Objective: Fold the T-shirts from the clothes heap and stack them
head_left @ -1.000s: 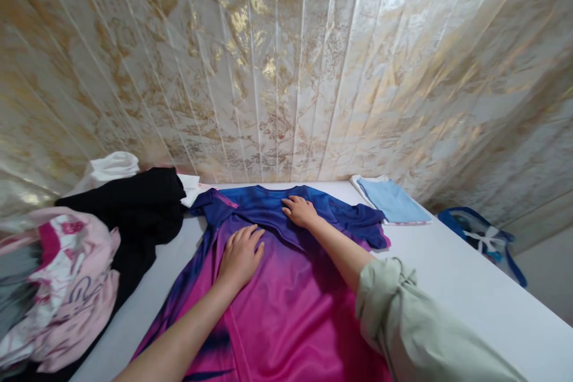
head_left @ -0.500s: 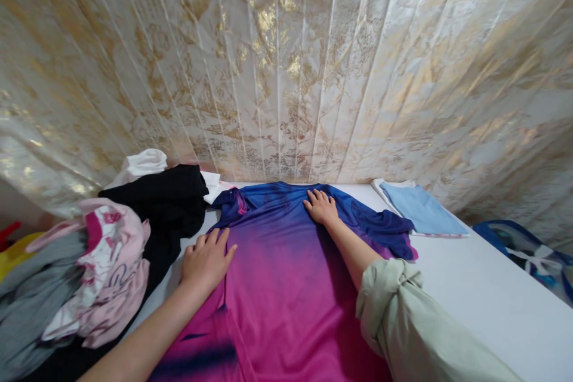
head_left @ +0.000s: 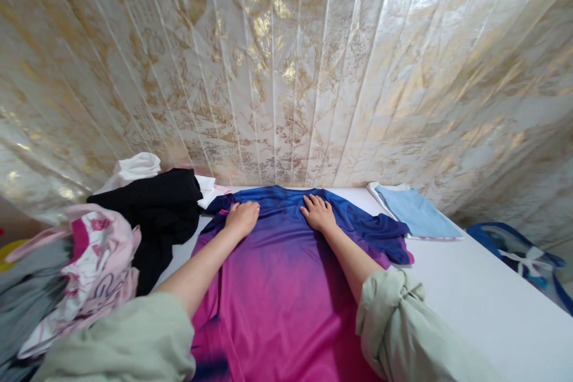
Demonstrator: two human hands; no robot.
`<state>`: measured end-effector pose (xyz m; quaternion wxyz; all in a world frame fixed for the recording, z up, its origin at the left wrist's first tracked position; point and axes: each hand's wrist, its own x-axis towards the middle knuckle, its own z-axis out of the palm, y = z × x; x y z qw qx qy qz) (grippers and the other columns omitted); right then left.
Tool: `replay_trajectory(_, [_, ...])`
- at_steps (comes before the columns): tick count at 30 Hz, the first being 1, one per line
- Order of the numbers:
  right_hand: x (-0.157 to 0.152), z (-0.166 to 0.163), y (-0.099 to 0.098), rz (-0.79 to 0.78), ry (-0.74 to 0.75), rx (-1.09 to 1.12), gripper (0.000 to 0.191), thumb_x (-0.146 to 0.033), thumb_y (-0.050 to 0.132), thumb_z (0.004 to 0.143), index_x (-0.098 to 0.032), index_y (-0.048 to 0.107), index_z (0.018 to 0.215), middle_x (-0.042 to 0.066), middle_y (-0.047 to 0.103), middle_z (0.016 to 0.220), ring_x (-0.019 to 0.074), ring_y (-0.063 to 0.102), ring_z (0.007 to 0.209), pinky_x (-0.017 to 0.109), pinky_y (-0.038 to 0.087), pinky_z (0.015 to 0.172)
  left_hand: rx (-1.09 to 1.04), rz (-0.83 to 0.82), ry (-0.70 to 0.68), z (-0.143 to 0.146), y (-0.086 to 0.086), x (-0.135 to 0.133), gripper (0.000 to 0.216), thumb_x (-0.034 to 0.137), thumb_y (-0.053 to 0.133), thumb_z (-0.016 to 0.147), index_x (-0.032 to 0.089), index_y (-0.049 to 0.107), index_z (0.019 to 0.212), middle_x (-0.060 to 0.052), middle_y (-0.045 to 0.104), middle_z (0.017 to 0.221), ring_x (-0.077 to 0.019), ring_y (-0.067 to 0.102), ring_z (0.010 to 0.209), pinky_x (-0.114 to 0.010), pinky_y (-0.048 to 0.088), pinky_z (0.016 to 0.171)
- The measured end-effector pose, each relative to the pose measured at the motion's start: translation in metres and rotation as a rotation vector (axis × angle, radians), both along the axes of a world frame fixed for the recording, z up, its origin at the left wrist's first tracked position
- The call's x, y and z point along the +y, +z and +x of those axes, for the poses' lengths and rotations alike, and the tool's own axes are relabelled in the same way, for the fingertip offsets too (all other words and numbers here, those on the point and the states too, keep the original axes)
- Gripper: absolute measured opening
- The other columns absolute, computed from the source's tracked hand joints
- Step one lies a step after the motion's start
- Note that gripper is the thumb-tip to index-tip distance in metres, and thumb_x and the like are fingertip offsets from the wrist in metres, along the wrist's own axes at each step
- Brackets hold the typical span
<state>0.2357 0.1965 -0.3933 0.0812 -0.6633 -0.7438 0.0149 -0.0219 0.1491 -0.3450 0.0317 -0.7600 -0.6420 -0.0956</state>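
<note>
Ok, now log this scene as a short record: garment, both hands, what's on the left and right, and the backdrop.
garment: blue-to-magenta short-sleeved fabric shirt, spread on a flat white table
left hand: on the shirt near its left sleeve, grip unclear
right hand: flat below the collar, fingers spread
left: rumpled black cloth garment, pink printed fabric
right: folded light-blue cloth
backdrop: shiny white-and-gold patterned curtain

Passage: white tabletop [head_left: 487, 298], to my right; gap above the short-sleeved shirt [head_left: 286, 286] between my left hand [head_left: 242, 218] and right hand [head_left: 318, 213]. Obstacles, 3: heaped garments [head_left: 111, 250], left; folded light-blue cloth [head_left: 416, 213], far right; gold-patterned curtain [head_left: 286, 71], behind.
</note>
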Motion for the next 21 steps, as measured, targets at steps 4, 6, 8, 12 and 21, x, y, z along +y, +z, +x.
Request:
replay_trajectory(4, [0.001,0.002,-0.002,0.034,0.018,0.025,0.058,-0.055,0.024,0.097,-0.029,0.032,0.149,0.003,0.029,0.156,0.0242,0.021,0.143,0.046,0.016,0.113,0.038,0.005,0.154,-0.022,-0.001,0.039,0.029,0.024,0.042,0.091,0.018,0.065,0.108,-0.015,0.065,0.119,-0.0312,0.056,0.115,-0.059,0.030,0.102])
replay_trajectory(6, [0.003,0.002,-0.002,0.040,0.019,0.034,0.058,-0.055,0.025,0.097,-0.029,0.032,0.149,0.003,0.029,0.156,0.0244,0.021,0.143,0.047,0.016,0.113,0.055,0.036,0.182,-0.022,0.002,0.044,0.032,0.017,0.038,0.090,0.013,0.067,0.103,-0.020,0.067,0.112,-0.0337,0.055,0.115,-0.061,0.027,0.102])
replay_trajectory(8, [0.006,0.002,-0.001,0.030,0.021,0.037,0.059,-0.055,0.025,0.097,-0.029,0.031,0.149,0.003,0.028,0.156,0.0239,0.020,0.143,0.047,0.016,0.113,0.062,0.091,0.153,-0.010,0.004,0.039,0.039,0.012,0.031,0.091,0.011,0.067,0.105,-0.021,0.065,0.116,-0.0323,0.053,0.119,-0.060,0.019,0.108])
replay_trajectory(12, [0.012,0.002,-0.001,0.013,0.026,0.041,0.059,-0.056,0.025,0.097,-0.029,0.029,0.150,0.003,0.029,0.156,0.0233,0.021,0.143,0.047,0.015,0.113,0.050,0.144,-0.047,0.027,-0.011,0.006,0.041,0.025,0.032,0.096,0.020,0.057,0.128,-0.009,0.052,0.141,-0.0211,0.042,0.133,-0.039,0.018,0.116])
replay_trajectory(21, [0.016,0.005,0.011,-0.014,-0.018,0.051,0.056,-0.050,0.026,0.099,-0.027,0.030,0.149,0.004,0.029,0.156,0.0226,0.021,0.143,0.046,0.016,0.114,0.013,-0.022,-0.009,0.012,-0.045,-0.060,0.055,0.049,0.035,0.095,0.028,0.040,0.145,-0.007,0.031,0.156,-0.0289,0.030,0.142,-0.052,0.024,0.112])
